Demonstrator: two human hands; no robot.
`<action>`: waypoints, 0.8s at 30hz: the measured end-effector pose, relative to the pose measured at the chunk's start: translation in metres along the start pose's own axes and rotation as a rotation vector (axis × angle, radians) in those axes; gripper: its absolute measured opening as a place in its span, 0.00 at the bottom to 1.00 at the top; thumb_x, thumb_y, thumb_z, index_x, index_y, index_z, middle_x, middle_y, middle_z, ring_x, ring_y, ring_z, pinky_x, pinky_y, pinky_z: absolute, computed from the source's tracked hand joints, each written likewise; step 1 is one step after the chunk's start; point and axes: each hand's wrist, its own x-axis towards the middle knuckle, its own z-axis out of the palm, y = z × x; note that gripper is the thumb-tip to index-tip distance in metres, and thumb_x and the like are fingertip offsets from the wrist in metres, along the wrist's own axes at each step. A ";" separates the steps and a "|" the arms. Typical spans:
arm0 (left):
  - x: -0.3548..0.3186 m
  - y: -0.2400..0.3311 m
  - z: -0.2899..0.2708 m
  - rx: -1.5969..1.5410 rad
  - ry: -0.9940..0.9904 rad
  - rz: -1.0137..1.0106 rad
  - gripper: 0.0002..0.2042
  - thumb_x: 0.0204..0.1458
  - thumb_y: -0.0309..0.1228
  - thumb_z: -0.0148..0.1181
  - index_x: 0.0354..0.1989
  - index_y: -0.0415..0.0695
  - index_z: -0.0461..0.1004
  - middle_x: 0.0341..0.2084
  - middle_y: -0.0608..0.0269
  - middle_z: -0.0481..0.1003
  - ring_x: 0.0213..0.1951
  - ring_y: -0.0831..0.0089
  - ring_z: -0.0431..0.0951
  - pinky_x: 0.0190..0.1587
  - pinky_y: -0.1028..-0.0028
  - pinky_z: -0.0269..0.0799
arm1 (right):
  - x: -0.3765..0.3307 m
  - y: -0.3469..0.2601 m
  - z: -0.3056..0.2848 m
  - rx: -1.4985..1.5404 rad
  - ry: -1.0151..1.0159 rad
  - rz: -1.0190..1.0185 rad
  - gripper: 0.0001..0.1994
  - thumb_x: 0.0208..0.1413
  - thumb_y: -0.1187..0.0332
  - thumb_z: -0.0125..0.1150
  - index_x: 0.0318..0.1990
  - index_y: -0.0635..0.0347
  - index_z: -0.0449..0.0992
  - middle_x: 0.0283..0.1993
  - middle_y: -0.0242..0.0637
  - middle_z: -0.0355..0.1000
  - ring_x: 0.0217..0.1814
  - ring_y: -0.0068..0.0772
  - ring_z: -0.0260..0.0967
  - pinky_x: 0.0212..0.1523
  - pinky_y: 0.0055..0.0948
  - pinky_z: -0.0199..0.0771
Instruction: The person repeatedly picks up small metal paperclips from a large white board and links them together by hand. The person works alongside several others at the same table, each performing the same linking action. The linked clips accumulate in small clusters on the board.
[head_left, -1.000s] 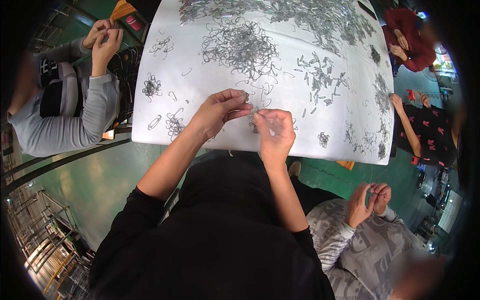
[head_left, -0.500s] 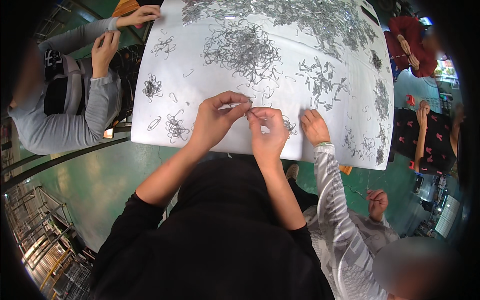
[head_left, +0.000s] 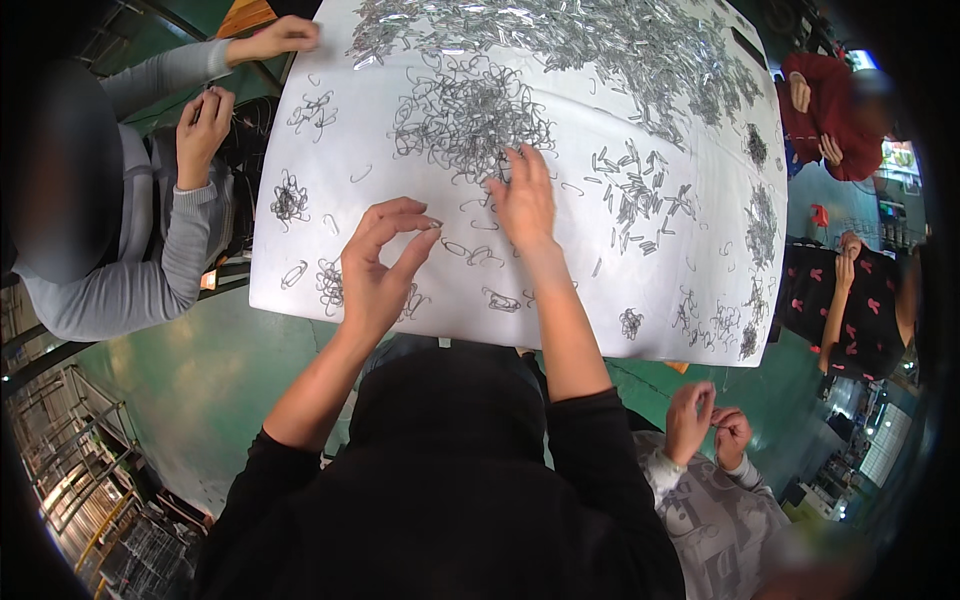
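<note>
My left hand (head_left: 378,268) is raised over the near part of the white table, thumb and forefinger pinching a small metal piece (head_left: 435,225). Its exact kind is too small to make out. My right hand (head_left: 527,205) reaches forward with fingers stretched out, the tips at the near edge of a large tangled pile of bent wire hooks (head_left: 465,110). I see nothing held in it. Between my hands lie several loose wire hooks (head_left: 472,252). A small cluster of linked wire pieces (head_left: 502,300) rests nearer me, and another bunch (head_left: 330,285) is partly behind my left hand.
Flat narrow metal strips (head_left: 560,35) cover the far side of the white table (head_left: 590,310), with a smaller heap of strips (head_left: 640,190) to the right. Wire bunches (head_left: 290,200) sit left and right. Co-workers' hands (head_left: 205,130) are around the edges; one person (head_left: 710,500) sits close at right.
My hands have parted: the left moved left and lower with the small piece, the right went forward to the hook pile. The neighbour's hand at right has withdrawn from the table.
</note>
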 end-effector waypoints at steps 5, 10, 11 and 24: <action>0.002 0.002 -0.002 0.025 0.033 -0.007 0.05 0.48 0.22 0.64 0.34 0.40 0.79 0.42 0.60 0.75 0.47 0.69 0.74 0.50 0.71 0.67 | -0.014 -0.037 0.050 -0.099 -0.162 -0.205 0.25 0.56 0.57 0.59 0.60 0.54 0.66 0.69 0.46 0.51 0.72 0.52 0.45 0.69 0.58 0.41; 0.004 0.002 -0.003 0.061 0.054 -0.010 0.05 0.48 0.21 0.64 0.34 0.40 0.79 0.42 0.60 0.75 0.46 0.69 0.74 0.49 0.72 0.68 | -0.019 -0.033 0.043 0.033 -0.234 -0.159 0.26 0.57 0.56 0.58 0.62 0.52 0.64 0.69 0.51 0.49 0.72 0.60 0.42 0.68 0.61 0.39; 0.004 0.002 -0.004 0.064 0.055 -0.011 0.05 0.48 0.21 0.64 0.34 0.40 0.79 0.41 0.60 0.75 0.46 0.69 0.74 0.49 0.72 0.68 | -0.019 -0.030 0.038 -0.023 -0.177 -0.100 0.25 0.57 0.57 0.58 0.61 0.53 0.65 0.69 0.50 0.51 0.72 0.57 0.43 0.68 0.61 0.41; -0.002 0.003 -0.013 0.058 0.056 0.018 0.06 0.48 0.21 0.64 0.35 0.40 0.79 0.41 0.59 0.75 0.45 0.69 0.75 0.48 0.72 0.69 | 0.009 0.023 -0.002 -0.075 0.017 0.086 0.11 0.51 0.74 0.59 0.43 0.52 0.78 0.44 0.35 0.70 0.48 0.41 0.68 0.47 0.40 0.68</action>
